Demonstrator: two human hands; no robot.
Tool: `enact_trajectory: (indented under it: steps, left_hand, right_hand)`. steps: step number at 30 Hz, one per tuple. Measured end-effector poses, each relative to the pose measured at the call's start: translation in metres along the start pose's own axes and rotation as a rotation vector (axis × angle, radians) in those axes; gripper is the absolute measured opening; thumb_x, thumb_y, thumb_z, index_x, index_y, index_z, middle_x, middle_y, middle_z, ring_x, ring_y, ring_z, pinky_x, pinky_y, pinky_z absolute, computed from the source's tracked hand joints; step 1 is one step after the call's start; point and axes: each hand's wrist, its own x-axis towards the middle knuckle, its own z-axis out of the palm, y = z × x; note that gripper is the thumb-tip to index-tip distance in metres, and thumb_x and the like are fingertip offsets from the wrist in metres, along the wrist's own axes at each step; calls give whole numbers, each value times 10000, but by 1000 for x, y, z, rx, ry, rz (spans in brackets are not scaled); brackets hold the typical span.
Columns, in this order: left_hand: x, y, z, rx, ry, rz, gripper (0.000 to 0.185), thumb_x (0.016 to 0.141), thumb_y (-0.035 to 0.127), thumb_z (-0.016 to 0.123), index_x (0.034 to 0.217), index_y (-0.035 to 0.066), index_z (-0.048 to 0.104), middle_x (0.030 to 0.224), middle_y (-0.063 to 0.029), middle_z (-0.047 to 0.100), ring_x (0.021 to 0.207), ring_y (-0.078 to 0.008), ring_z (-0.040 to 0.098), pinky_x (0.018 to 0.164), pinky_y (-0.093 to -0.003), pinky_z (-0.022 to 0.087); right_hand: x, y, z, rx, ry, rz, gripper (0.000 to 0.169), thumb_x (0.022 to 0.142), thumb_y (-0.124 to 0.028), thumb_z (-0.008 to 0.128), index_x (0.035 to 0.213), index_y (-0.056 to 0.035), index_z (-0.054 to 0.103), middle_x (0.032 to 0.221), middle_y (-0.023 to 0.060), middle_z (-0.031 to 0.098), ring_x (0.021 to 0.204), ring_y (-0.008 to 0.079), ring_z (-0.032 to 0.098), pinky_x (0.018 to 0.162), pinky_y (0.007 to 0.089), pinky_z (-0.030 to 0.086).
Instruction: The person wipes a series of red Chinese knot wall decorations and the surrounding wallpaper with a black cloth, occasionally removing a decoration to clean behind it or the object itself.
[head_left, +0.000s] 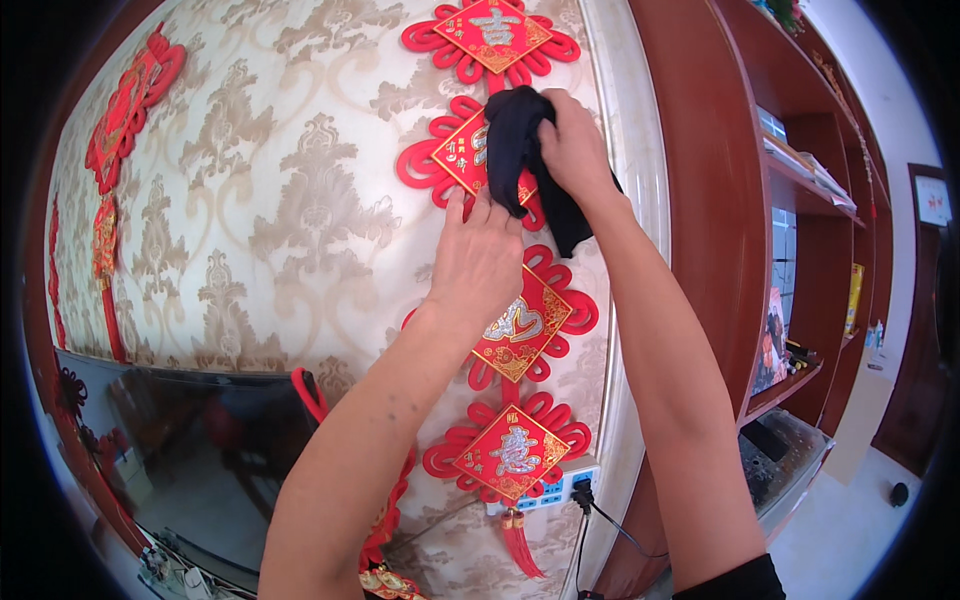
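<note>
A red Chinese knot wall hanging (517, 450) with several diamond-shaped panels runs down the patterned wallpaper. My right hand (574, 142) grips a black cloth (517, 142), which lies over the right part of the second panel (459, 154) from the top of the view; one end of the cloth hangs down below the hand. Just under that panel, my left hand (480, 244) rests with its fingertips at the panel's lower edge and red loops. Whether its fingers pinch the edge is hard to see. A red tassel (521, 551) hangs at the bottom.
A white power strip (559, 487) with a black plug (582, 491) sits behind the lowest panel. At the lower left is a dark television screen (202, 450). Reddish-brown wooden shelves (802, 180) stand at the right, holding papers and small things. Another red hanging (124, 112) is at the upper left.
</note>
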Motion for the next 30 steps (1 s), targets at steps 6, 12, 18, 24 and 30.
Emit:
enact_trajectory:
  steps: [6, 12, 18, 24, 30]
  left_hand:
    - [-2, -4, -1, 42, 35, 24, 275, 802, 57, 557, 1042, -6, 675, 1300, -190, 600, 1291, -276, 503, 1114, -486, 291]
    - [0, -12, 6, 29, 169, 61, 235, 837, 113, 558, 1011, 38, 699, 1122, -113, 636, 1175, -225, 544, 1083, -488, 311]
    - [6, -6, -8, -3, -64, -2, 340, 786, 37, 579, 1114, -8, 654, 1317, -155, 587, 1293, -242, 492, 1120, -468, 295]
    - [1, -12, -6, -61, -23, 33, 365, 789, 11, 576, 1149, 8, 640, 1302, -131, 598, 1276, -241, 501, 1116, -459, 299]
    - [1, -15, -9, -87, -27, 32, 408, 804, -14, 554, 1206, 27, 609, 1319, -122, 590, 1291, -241, 490, 1127, -466, 285]
  right_hand:
    - [-67, 15, -27, 145, 142, 123, 378, 877, 35, 521, 1252, -14, 530, 1162, 199, 613, 1121, 375, 588, 954, 382, 456]
    - [-119, -6, -42, -49, -5, -284, 399, 728, 121, 556, 1096, -31, 588, 1148, 151, 609, 1085, 351, 568, 921, 421, 444]
    - [-86, -20, -35, 82, 27, -197, 388, 711, 114, 578, 1063, -50, 603, 1122, 124, 603, 1051, 335, 569, 923, 412, 447]
    - [-121, -21, -49, -33, -185, -183, 370, 712, 97, 590, 1037, -78, 626, 1075, 78, 600, 1055, 296, 550, 885, 397, 427]
    - [-132, -42, -80, -347, -380, 67, 330, 738, 75, 581, 1026, -69, 654, 1032, 75, 620, 1019, 296, 579, 820, 411, 470]
